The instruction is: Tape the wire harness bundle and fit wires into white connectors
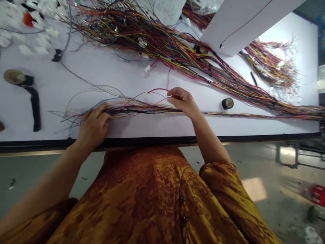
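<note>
A thin bundle of coloured wires (pixel 142 109) runs along the table near its front edge, its loose ends fanned out at the left. My left hand (pixel 94 124) rests over the bundle's left part, fingers curled round the wires. Farther right, my right hand (pixel 181 100) is closed in a pinch just above the bundle, holding a red wire (pixel 158 89) between thumb and fingertips. That wire arcs leftward from my fingers, and thinner dark red strands lie below it.
A thick wire pile (pixel 142 34) stretches across the back of the white table (pixel 142 128). Black tape rolls (pixel 228 103) lie at right and far left (pixel 15 77). White connectors (pixel 43 40) fill the back left. A white slanted panel (pixel 241 23) rises at the back right.
</note>
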`<action>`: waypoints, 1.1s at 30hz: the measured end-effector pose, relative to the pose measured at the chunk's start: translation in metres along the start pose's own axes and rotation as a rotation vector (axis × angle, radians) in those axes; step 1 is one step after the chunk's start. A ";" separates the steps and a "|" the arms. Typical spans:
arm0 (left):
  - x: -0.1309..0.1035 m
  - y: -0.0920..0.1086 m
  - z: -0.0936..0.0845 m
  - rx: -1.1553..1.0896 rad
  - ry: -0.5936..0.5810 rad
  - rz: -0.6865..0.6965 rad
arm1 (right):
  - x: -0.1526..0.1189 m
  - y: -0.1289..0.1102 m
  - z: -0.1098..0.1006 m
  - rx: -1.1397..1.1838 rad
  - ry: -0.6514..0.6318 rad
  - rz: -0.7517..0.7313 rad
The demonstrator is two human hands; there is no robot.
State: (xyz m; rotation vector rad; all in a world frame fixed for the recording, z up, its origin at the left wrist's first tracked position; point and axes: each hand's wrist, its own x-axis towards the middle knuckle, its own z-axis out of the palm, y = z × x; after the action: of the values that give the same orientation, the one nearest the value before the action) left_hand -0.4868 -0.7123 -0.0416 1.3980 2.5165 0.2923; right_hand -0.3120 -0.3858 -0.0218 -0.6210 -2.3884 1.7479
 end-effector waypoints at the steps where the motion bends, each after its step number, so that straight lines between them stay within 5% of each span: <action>1: -0.001 -0.003 0.002 -0.019 0.020 0.008 | -0.003 0.002 -0.006 -0.049 -0.068 0.013; 8: -0.001 -0.009 0.010 -0.091 0.143 -0.006 | -0.010 0.010 0.002 -0.518 -0.279 -0.050; 12: 0.002 -0.017 0.006 -0.109 0.128 -0.012 | -0.008 0.007 0.001 -0.360 -0.223 -0.079; 17: 0.001 -0.030 -0.015 -0.133 0.039 -0.011 | -0.017 -0.007 -0.013 -0.124 -0.097 0.058; 19: -0.008 -0.018 -0.030 -0.087 0.028 0.004 | -0.020 -0.017 -0.013 -0.120 -0.110 0.077; 22: -0.025 0.035 -0.046 -0.081 0.171 0.136 | -0.017 -0.033 -0.008 -0.201 -0.155 0.044; 24: -0.023 0.082 -0.039 -0.225 0.165 0.461 | -0.012 -0.042 0.000 -0.268 -0.199 -0.003; 26: -0.002 0.122 -0.016 -0.290 0.022 0.699 | -0.007 -0.049 0.009 -0.313 -0.240 -0.038; 29: 0.053 0.145 0.026 -0.185 0.043 0.490 | -0.009 -0.060 0.015 -0.342 -0.315 -0.071; 31: 0.082 0.137 0.043 -0.137 0.107 0.275 | -0.018 -0.068 0.003 -0.322 -0.318 -0.076; 33: 0.094 0.123 0.048 -0.112 0.139 0.138 | -0.029 -0.078 -0.022 -0.238 -0.181 -0.057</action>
State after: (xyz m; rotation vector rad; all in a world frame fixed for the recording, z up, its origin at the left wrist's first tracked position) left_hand -0.4211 -0.5660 -0.0624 1.5589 2.4707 0.5662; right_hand -0.2982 -0.3974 0.0623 -0.4307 -2.7350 1.5723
